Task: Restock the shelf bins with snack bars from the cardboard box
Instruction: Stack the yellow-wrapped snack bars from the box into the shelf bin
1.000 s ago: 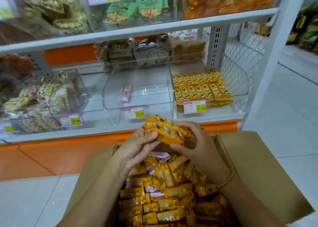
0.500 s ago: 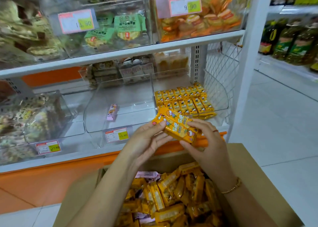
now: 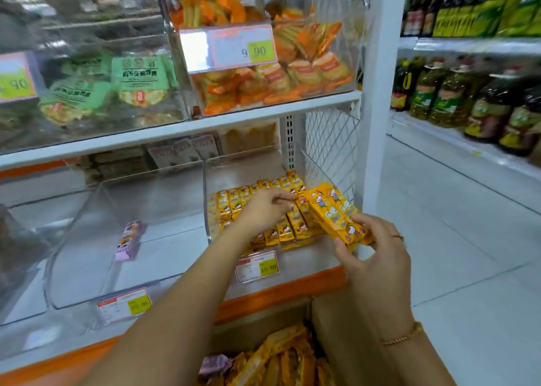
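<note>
The right hand (image 3: 377, 256) has its grip clamped on a small stack of yellow snack bars (image 3: 333, 215) just above the clear right-hand bin (image 3: 208, 186), the left hand (image 3: 265, 207) pinching their far end, and if that loose stack fans apart, some may drop into the cardboard box (image 3: 330, 321).

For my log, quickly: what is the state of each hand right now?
Left hand: fingers curled over the bin; whether it grips anything cannot be told.
Right hand: holds snack bars.
</note>
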`<state>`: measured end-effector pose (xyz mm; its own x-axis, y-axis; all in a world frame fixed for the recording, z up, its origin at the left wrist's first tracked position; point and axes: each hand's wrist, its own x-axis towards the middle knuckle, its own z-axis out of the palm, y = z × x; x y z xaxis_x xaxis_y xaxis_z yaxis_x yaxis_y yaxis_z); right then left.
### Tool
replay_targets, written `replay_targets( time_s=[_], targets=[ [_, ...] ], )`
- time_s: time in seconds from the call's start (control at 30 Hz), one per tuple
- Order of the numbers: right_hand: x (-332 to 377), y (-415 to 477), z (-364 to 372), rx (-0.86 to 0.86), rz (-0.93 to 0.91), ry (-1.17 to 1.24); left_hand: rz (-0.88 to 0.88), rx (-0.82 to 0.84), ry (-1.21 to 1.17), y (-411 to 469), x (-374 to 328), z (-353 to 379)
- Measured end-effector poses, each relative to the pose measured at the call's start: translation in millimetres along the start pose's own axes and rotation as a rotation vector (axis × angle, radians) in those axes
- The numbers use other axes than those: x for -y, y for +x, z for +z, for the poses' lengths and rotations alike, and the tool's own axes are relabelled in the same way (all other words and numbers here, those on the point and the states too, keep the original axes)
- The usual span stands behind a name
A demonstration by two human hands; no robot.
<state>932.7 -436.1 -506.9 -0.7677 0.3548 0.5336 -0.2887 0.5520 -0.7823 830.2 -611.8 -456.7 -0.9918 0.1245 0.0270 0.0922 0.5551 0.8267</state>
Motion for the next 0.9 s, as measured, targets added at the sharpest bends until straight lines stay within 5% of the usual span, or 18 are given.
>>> replay_targets(
  time_s=[0.17, 0.33, 0.57, 0.9],
  targets=[
    [19, 29, 19, 0.109, -0.087, -0.181, -0.15, -0.151, 0.223, 32, 11, -2],
    [28, 60, 67, 0.419, -0.007, -0.299, -0.285, -0.303, 0.291, 36, 32, -19],
    [28, 54, 99, 0.54, 0.145, -0.022, -0.183, -0.137, 0.147, 20, 45, -29],
    [22, 77, 109, 0.664, 0.23, -0.304, -0.159, -0.098, 0.176, 9, 41, -29]
  ],
)
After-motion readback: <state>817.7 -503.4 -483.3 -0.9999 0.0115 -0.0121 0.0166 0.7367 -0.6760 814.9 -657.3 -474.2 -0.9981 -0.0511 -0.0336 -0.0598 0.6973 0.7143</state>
